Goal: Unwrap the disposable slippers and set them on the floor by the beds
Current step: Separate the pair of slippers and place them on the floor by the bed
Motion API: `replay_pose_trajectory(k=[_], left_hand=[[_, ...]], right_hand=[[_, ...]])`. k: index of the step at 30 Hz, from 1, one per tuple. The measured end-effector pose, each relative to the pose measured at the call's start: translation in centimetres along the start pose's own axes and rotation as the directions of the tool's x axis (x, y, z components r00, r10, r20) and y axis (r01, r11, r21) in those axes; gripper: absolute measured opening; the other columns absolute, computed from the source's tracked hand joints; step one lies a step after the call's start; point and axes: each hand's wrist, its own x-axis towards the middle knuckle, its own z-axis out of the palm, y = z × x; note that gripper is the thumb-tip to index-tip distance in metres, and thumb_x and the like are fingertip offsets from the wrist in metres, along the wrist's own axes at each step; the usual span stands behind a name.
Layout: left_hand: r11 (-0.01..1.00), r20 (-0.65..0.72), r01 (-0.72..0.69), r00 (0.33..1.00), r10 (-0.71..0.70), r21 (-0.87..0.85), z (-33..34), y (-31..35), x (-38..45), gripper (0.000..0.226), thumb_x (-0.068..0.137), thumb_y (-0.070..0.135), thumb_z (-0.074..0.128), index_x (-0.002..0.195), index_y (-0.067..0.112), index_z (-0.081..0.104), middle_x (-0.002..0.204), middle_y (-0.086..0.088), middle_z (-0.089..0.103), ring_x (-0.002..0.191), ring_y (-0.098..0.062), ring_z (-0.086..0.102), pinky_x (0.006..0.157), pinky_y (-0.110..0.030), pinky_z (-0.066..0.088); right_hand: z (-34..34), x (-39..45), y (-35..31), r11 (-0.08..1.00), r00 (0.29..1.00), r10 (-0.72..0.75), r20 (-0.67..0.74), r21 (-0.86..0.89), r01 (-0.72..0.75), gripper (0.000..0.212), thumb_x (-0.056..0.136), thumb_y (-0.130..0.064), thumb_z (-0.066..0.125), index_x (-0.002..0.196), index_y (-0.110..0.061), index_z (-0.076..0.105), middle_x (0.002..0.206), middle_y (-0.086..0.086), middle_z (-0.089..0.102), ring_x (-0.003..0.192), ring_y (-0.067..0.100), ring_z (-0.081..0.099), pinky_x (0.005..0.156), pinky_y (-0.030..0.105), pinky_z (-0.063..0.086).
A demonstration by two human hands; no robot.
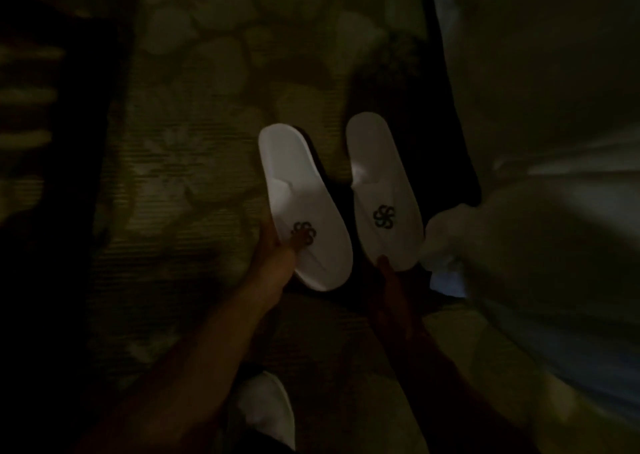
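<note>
Two white disposable slippers with a dark logo lie side by side on the patterned carpet, toes toward me. My left hand point(277, 256) pinches the toe end of the left slipper point(298, 183), with the thumb on top by the logo. The right slipper point(377, 176) lies close to the bed. My right hand point(391, 280) is in deep shadow, and its fingertips reach the toe end of the right slipper. How its fingers lie is too dark to tell. No wrapper shows on either slipper.
A bed with white linen point(540, 107) fills the right side, its dark base right behind the right slipper. Green patterned carpet point(194, 141) spreads to the left. A dark piece of furniture point(41, 141) stands at the far left. Another white object point(266, 408) lies near the bottom.
</note>
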Motion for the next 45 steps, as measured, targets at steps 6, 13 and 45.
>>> replay_pose_trajectory(k=[6,13,45], left_hand=[[0.990,0.035,-0.135,0.990,0.134,0.044,0.0,-2.2,2.7,0.074,0.090,0.018,0.066,0.152,0.030,0.027,0.146,0.000,0.049,0.128,-0.019,0.051,0.101,-0.038,0.050],[0.978,0.037,-0.196,0.980,0.194,0.067,1.6,-2.7,5.2,0.078,0.091,0.005,0.062,0.154,0.027,0.021,0.144,0.000,0.044,0.123,-0.015,0.047,0.081,-0.019,0.050],[0.681,0.243,-0.255,0.963,0.115,0.686,3.8,-2.4,6.0,0.088,0.092,0.033,0.062,0.157,0.024,0.003,0.154,-0.014,0.034,0.125,-0.037,0.051,0.078,-0.040,0.057]], right_hand=[[-0.3,2.4,0.5,0.996,0.998,0.025,0.049,0.087,-0.029,0.057,0.089,-0.056,0.055,0.130,-0.016,0.054,0.131,0.008,0.057,0.120,0.029,0.054,0.096,0.043,0.046],[-1.1,4.3,-0.3,0.998,0.998,-0.058,0.011,0.000,0.058,0.074,0.085,-0.050,0.062,0.145,-0.012,0.040,0.146,0.005,0.044,0.131,0.032,0.045,0.110,0.044,0.037],[-5.6,8.4,-3.6,0.426,0.683,-0.706,0.185,-0.661,0.619,0.104,0.076,-0.059,0.067,0.155,-0.020,0.013,0.160,0.004,0.021,0.144,0.024,0.026,0.117,0.046,0.026]])
